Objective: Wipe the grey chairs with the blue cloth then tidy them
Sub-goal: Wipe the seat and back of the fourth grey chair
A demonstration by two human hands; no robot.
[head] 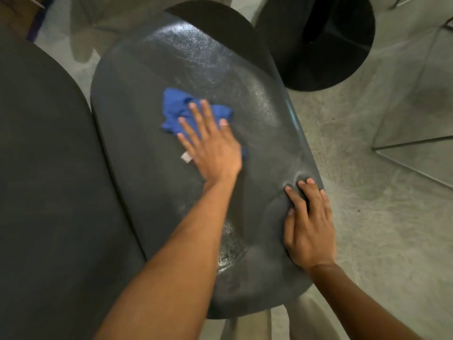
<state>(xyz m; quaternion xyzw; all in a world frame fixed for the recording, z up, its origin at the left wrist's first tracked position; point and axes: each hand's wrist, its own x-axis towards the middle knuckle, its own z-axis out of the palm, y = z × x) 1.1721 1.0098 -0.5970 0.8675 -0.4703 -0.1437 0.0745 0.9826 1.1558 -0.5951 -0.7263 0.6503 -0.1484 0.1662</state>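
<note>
A grey moulded chair (152,69) fills the middle of the view, seen from above. The crumpled blue cloth (175,106) lies on its seat with a small white tag at its near edge. My left hand (210,146) presses flat on the cloth with the fingers spread and straight. My right hand (307,229) rests flat on the chair's right edge, fingers straight. A second grey chair (44,180) stands directly beside it on the left, their edges almost touching.
A round black table base (318,42) stands on the concrete floor at the upper right. Thin metal chair legs (411,155) cross the floor at the right. Another dark chair edge (215,18) shows behind the middle chair.
</note>
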